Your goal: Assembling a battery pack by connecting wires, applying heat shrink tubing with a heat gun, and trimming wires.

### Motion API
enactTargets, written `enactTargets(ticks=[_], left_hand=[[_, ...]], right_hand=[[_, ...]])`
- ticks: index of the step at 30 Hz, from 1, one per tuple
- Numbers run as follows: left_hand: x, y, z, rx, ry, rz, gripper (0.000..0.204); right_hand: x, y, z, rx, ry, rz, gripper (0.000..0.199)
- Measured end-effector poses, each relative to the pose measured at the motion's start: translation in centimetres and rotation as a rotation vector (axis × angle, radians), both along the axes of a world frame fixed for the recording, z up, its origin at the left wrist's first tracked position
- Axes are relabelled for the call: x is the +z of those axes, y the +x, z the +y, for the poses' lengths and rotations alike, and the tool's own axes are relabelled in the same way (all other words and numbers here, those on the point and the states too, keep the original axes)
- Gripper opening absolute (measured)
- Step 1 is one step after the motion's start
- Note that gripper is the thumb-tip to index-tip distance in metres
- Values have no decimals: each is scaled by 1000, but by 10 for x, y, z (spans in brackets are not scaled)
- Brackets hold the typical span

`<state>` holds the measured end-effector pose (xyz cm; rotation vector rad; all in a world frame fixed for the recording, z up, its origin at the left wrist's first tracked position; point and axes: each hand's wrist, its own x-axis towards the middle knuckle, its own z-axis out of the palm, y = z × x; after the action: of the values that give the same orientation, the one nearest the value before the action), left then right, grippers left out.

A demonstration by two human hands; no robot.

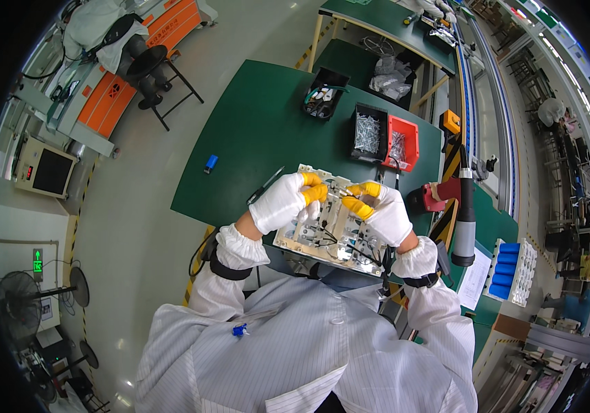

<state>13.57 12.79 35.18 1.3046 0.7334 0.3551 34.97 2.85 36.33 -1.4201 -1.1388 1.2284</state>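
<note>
Both my hands wear white gloves with yellow fingertips, and they work above a cream-coloured frame assembly (295,237) with metal plates and black wires. It lies at the near edge of the green table (240,131). My left hand (284,203) is closed over the frame's far left part, its thumb and fingers pinched together. Facing it, my right hand (385,215) also pinches, its fingertips at a small, thin metallic piece too small to name. Whatever sits between the left fingertips is hidden. A thin black pen-like tool (265,186) lies beside my left hand.
Beyond the frame stand a black bin of screws (368,132), a red bin (410,141) and a black tool bin (325,95). A small blue block (211,164) lies left. A black-and-grey cylindrical tool (465,220), paper (474,279) and blue cylinders (505,270) are right.
</note>
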Motion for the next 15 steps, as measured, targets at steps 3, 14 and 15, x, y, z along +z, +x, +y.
enactTargets(ticks=[3,14,15], left_hand=[[-3,-2,-1,-34,4,0,23],[10,-11,-14,-13,3,-16,24],[11,-11,-15,-15,-20,-7,25]], right_hand=[[-2,1,4,51,162,-153,16],[2,12,7,141,144,-68,21],[2,11,6,139,154,-77,21]])
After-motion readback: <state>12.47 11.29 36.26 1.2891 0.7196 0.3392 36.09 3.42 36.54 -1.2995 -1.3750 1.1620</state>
